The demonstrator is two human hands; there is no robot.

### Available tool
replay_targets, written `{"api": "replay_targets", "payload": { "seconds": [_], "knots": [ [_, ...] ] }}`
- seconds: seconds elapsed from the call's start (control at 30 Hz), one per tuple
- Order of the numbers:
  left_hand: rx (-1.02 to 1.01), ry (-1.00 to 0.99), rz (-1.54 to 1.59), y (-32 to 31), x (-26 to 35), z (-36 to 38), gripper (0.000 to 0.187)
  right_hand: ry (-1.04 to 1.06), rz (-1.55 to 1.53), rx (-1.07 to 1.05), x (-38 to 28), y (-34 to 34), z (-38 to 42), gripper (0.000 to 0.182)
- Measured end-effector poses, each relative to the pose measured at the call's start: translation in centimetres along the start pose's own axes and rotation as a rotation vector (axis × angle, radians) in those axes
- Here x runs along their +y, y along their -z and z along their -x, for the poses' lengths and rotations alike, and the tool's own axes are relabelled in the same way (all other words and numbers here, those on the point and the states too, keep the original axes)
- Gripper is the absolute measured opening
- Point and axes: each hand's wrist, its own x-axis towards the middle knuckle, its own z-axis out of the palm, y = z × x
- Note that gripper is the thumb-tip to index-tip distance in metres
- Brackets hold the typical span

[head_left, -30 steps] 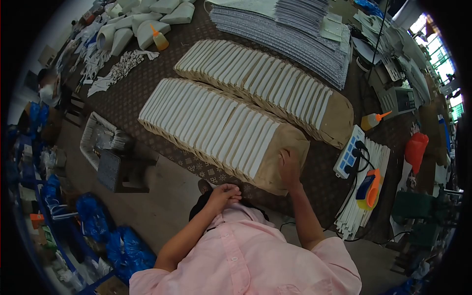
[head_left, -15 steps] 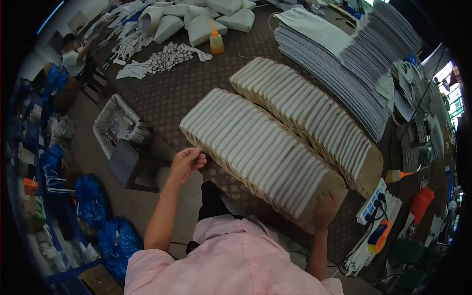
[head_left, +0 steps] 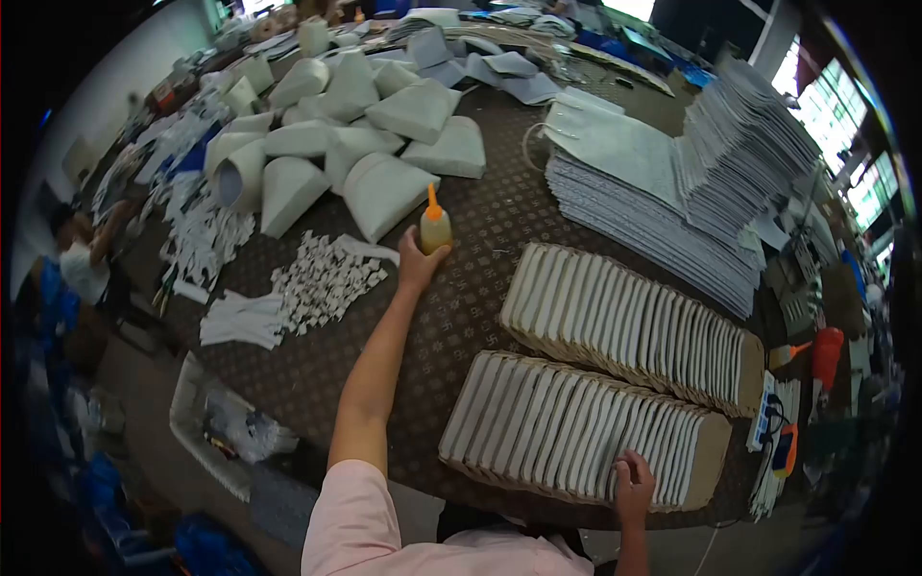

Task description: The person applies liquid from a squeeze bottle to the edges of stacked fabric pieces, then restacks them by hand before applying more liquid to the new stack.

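I see the glue bottle (head_left: 435,230), a small translucent squeeze bottle with amber liquid and an orange pointed nozzle, standing upright on the desk (head_left: 480,288) near its middle. My left hand (head_left: 418,264) is stretched out to it, the fingers wrapped around the lower body of the bottle from the near side. My right hand (head_left: 632,485) lies on the near row of paper bags (head_left: 576,437), fingers bent and pressing on the bag tops at the row's right end, holding nothing.

That row is made of flattened brown kraft bags with white folded strips, overlapped like shingles. A second row (head_left: 634,331) lies just behind it, parallel. The desk wears a dark brown patterned cloth. Left of the bottle sits a heap of small white paper pieces (head_left: 327,283) and a flat white bundle (head_left: 240,322). Beyond the bottle are many pale, rolled and cone-like paper forms (head_left: 384,192). To the right, a tall fanned stack of grey flat bags (head_left: 672,206). A white power strip (head_left: 765,422) sits at the rows' far right end. Another person (head_left: 82,259) is at the far left.
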Motion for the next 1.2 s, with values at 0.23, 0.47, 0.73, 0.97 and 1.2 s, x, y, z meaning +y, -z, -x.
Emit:
{"api": "replay_targets", "payload": {
  "seconds": [0.23,0.47,0.73,0.97,1.2],
  "knots": [
    [-0.099,-0.106,-0.118,-4.7,-0.8,-6.0,0.060,-0.250,-0.395,-0.156,-4.9,-5.9,0.9,0.031],
    [-0.435,0.120,0.588,0.7,15.1,8.6,0.054,-0.429,-1.092,-0.472,-8.0,-13.2,-3.6,0.069],
    [-0.558,0.282,0.426,4.8,20.4,27.4,0.060,-0.439,-1.397,-0.568,-6.3,-13.2,-1.8,0.055],
    [-0.293,0.228,-0.206,12.7,8.7,27.9,0.054,-0.065,-0.735,-0.033,-5.0,-0.2,-7.0,0.067],
    [-0.131,0.164,-0.667,16.0,0.0,21.7,0.061,0.276,-0.149,-0.071,-6.5,1.1,-8.6,0.069]
  ]
}}
